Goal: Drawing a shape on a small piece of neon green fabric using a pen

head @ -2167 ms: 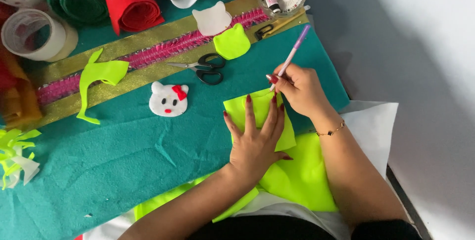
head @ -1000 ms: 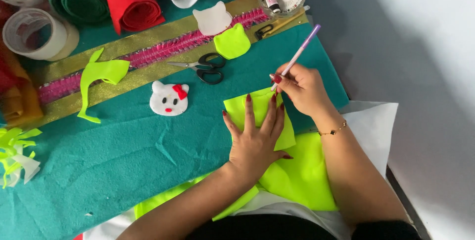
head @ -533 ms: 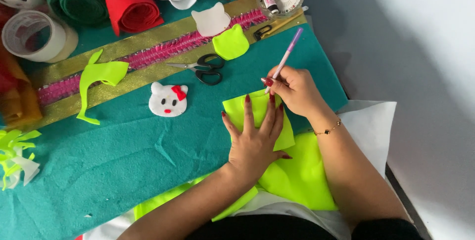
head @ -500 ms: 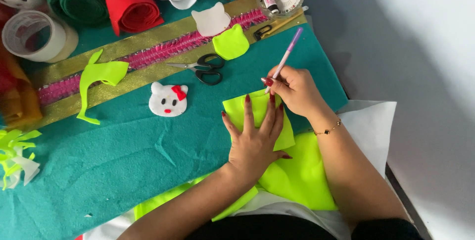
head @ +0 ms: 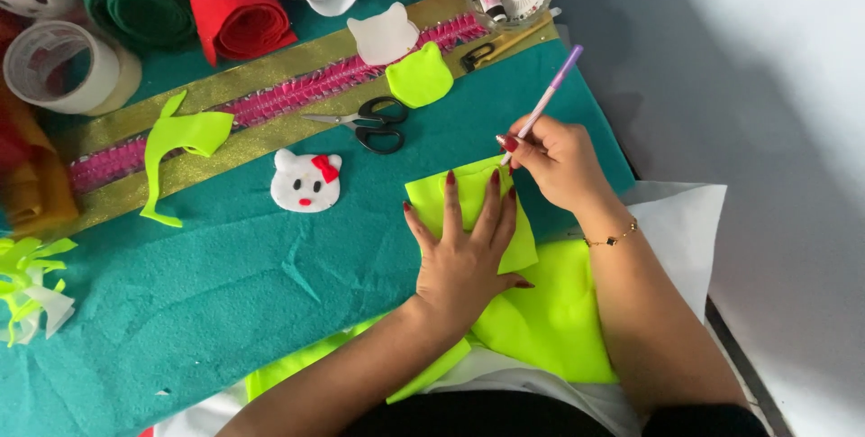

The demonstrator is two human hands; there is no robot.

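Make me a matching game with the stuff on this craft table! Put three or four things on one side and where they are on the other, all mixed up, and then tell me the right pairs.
Things:
1. pen
2. scissors
3. lime felt square
4. white cat face

Places:
A. pressed flat under the left hand
B. lying alone on the teal felt, left of the hands
C. in the grip of the right hand
D. lying open beside the pink and gold ribbon

Pairs: 1-C, 2-D, 3-A, 4-B
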